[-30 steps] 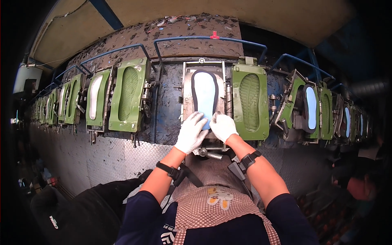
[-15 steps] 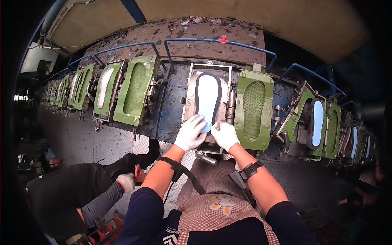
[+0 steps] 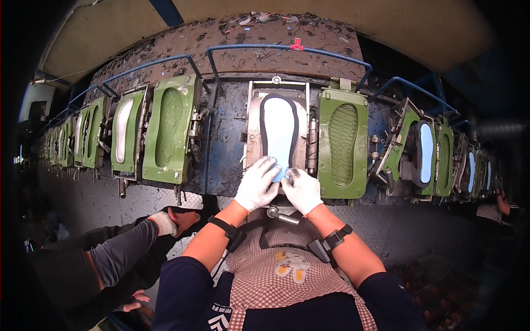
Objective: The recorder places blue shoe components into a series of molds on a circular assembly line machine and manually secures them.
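Co-worker's glove (image 3: 163, 223) advanced, fingers (image 3: 266, 165) (gloved) on sole (image 3: 280, 129)

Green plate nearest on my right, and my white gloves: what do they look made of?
The green plate looks like painted or coated metal, faintly shiny, with pale scuffs, though hard plastic is possible. The white gloves seem knitted fabric: matte and softly wrinkled.

Grey tread-plate floor (image 3: 386, 226), blue rails (image 3: 254, 46), debris-strewn brown board (image 3: 193, 43)

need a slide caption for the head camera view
White-gloved left hand and right hand at the near end of a light-blue insole, with a green mold to its right.
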Action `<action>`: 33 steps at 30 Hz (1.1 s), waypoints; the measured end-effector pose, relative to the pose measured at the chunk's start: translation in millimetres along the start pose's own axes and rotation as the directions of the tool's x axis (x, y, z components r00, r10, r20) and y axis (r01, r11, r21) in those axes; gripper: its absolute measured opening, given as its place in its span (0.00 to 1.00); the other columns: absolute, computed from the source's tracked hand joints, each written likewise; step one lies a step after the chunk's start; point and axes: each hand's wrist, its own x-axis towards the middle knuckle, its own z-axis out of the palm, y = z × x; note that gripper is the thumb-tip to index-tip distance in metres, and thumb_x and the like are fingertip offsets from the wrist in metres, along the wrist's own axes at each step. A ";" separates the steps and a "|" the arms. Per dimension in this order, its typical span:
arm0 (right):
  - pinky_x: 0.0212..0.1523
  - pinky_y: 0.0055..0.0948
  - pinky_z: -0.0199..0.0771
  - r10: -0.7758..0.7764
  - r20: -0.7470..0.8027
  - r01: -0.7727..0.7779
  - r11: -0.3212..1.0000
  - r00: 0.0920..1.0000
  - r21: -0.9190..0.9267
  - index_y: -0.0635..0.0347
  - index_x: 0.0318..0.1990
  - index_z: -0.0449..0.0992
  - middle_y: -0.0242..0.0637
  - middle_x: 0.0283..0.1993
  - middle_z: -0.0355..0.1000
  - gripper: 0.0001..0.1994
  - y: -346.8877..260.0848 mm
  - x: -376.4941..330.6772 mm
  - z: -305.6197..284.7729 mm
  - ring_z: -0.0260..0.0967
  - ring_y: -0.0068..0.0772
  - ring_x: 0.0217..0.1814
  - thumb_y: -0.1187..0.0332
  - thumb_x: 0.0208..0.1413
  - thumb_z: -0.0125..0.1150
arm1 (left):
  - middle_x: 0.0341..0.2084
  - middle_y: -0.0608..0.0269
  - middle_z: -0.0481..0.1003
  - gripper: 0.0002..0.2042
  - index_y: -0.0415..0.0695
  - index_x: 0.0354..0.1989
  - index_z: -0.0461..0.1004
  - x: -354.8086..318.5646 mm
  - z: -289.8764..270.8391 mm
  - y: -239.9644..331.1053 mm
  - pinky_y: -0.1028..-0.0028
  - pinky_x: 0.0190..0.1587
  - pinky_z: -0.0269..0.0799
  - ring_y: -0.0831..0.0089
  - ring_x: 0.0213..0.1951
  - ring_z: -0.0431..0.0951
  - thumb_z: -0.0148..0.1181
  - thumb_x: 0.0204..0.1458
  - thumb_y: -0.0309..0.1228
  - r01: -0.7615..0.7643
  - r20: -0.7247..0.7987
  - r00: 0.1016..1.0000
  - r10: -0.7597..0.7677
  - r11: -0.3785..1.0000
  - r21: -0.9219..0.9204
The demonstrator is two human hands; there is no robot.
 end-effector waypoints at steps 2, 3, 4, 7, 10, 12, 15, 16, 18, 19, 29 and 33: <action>0.40 0.43 0.79 0.046 0.040 -0.042 0.996 0.998 -0.080 0.60 0.37 0.80 0.47 0.37 0.79 0.12 -9.7 -1.8 -4.4 0.79 0.51 0.37 0.60 0.56 0.62 | 0.53 0.41 0.76 0.22 0.38 0.51 0.77 -2.7 0.9 2.0 0.51 0.62 0.72 0.39 0.57 0.75 0.66 0.43 0.25 0.041 0.035 0.999 -0.041 0.999 -0.017; 0.40 0.45 0.79 0.074 0.034 -0.071 0.994 0.997 -0.084 0.60 0.37 0.80 0.48 0.36 0.79 0.12 -10.8 -0.9 -5.7 0.79 0.52 0.37 0.60 0.56 0.62 | 0.53 0.41 0.75 0.23 0.38 0.51 0.77 -0.7 3.1 2.3 0.51 0.63 0.71 0.39 0.57 0.75 0.66 0.43 0.25 0.025 0.020 1.000 -0.024 0.999 -0.035; 0.41 0.46 0.79 0.097 0.031 -0.094 0.992 0.995 -0.085 0.61 0.36 0.79 0.50 0.35 0.78 0.12 -9.2 -2.0 -5.4 0.79 0.54 0.37 0.60 0.55 0.63 | 0.54 0.40 0.74 0.24 0.38 0.53 0.76 -2.1 5.0 -0.1 0.51 0.64 0.70 0.39 0.58 0.74 0.65 0.44 0.25 0.002 0.009 1.000 -0.001 0.999 -0.052; 0.43 0.49 0.78 0.175 0.193 -0.176 0.984 0.965 -0.013 0.61 0.37 0.79 0.54 0.34 0.78 0.15 -1.6 -19.8 -25.3 0.78 0.58 0.39 0.56 0.57 0.60 | 0.57 0.39 0.72 0.26 0.38 0.56 0.74 -4.3 4.3 2.1 0.50 0.66 0.67 0.39 0.60 0.72 0.66 0.45 0.26 0.023 0.040 0.999 -0.019 0.995 -0.097; 0.34 0.37 0.75 0.359 0.127 -0.374 0.919 0.925 0.126 0.60 0.33 0.78 0.45 0.27 0.74 0.10 12.1 -68.0 -48.1 0.74 0.42 0.28 0.62 0.55 0.66 | 0.61 0.34 0.68 0.28 0.33 0.59 0.71 13.8 -2.9 1.7 0.48 0.70 0.59 0.38 0.64 0.67 0.65 0.50 0.36 0.061 0.133 0.989 -0.066 0.997 0.040; 0.35 0.36 0.75 0.438 0.048 -0.440 0.892 0.898 0.098 0.60 0.33 0.78 0.44 0.28 0.75 0.10 49.7 -117.0 -58.9 0.73 0.40 0.28 0.63 0.55 0.66 | 0.62 0.33 0.67 0.30 0.32 0.60 0.71 52.3 6.4 -5.9 0.48 0.72 0.57 0.38 0.65 0.66 0.64 0.51 0.39 0.082 0.082 0.992 -0.092 0.989 0.127; 0.49 0.40 0.80 0.791 0.187 -0.797 0.601 0.582 -0.063 0.58 0.64 0.72 0.51 0.39 0.81 0.30 118.3 -201.1 -62.5 0.82 0.50 0.45 0.57 0.55 0.68 | 0.63 0.32 0.66 0.32 0.32 0.61 0.70 106.3 17.4 -33.0 0.48 0.73 0.53 0.37 0.66 0.64 0.63 0.52 0.44 0.143 0.025 0.988 -0.153 0.963 0.229; 0.61 0.40 0.75 0.884 0.207 -0.849 0.461 0.418 -0.256 0.62 0.76 0.54 0.63 0.54 0.77 0.45 138.1 -230.3 -67.5 0.77 0.55 0.60 0.52 0.55 0.67 | 0.62 0.32 0.67 0.33 0.32 0.61 0.70 120.6 23.7 -38.0 0.49 0.73 0.52 0.37 0.66 0.64 0.63 0.52 0.46 0.183 0.016 0.981 -0.193 0.952 0.245; 0.70 0.40 0.68 0.962 0.193 -0.859 0.260 0.192 -0.442 0.67 0.76 0.52 0.66 0.65 0.68 0.46 189.7 -298.0 -81.1 0.68 0.57 0.70 0.48 0.58 0.62 | 0.57 0.35 0.70 0.31 0.34 0.57 0.73 145.5 35.6 -43.2 0.50 0.70 0.58 0.40 0.62 0.68 0.64 0.50 0.47 0.154 -0.046 0.988 -0.147 0.936 0.317; 0.66 0.42 0.71 0.962 0.155 -0.811 0.274 0.226 -0.517 0.67 0.67 0.69 0.65 0.60 0.73 0.35 207.4 -331.6 -89.4 0.71 0.59 0.65 0.49 0.60 0.60 | 0.50 0.42 0.74 0.27 0.36 0.51 0.75 162.0 33.9 -33.8 0.53 0.66 0.63 0.46 0.57 0.71 0.64 0.50 0.46 0.137 0.018 0.989 -0.148 0.950 0.280; 0.52 0.45 0.77 0.348 -0.448 -0.453 0.879 0.824 -0.150 0.57 0.51 0.78 0.48 0.47 0.79 0.13 254.6 -165.6 -225.8 0.77 0.54 0.50 0.63 0.65 0.55 | 0.45 0.47 0.77 0.21 0.40 0.45 0.78 174.0 31.6 -46.1 0.55 0.56 0.71 0.48 0.50 0.75 0.64 0.54 0.46 0.142 0.065 0.982 -0.179 0.918 0.371; 0.53 0.49 0.74 0.036 -0.345 -0.220 0.829 0.938 -0.514 0.54 0.51 0.77 0.46 0.51 0.72 0.15 298.9 -50.4 -261.7 0.71 0.54 0.52 0.65 0.57 0.61 | 0.57 0.44 0.74 0.27 0.37 0.54 0.75 174.8 26.6 -25.1 0.52 0.68 0.60 0.44 0.62 0.69 0.63 0.55 0.47 0.172 0.180 0.943 -0.279 0.873 0.455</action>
